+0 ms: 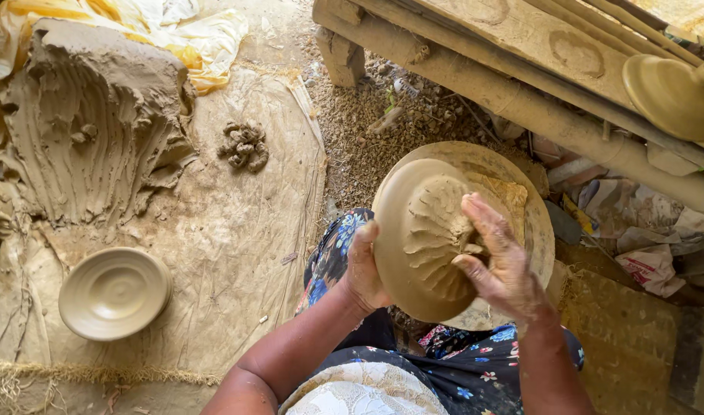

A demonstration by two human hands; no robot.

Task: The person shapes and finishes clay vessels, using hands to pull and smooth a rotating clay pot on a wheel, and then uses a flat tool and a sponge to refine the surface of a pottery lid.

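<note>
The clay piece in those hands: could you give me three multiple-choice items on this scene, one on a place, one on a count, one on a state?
1. Where is the finished bowl?
A. on the sheet, left of the person
B. on the plank
C. in the lap

2. How many hands touch the dome?
A. none
B. one
C. two

3. The dome's top is
A. smooth
B. grooved
C. painted blue

Answers: 1 A, it rests on the sheet below the clay mound. 2 C, the left hand steadies its edge and the right hand presses on top. 3 B, streaks radiate under the right fingers.
</note>
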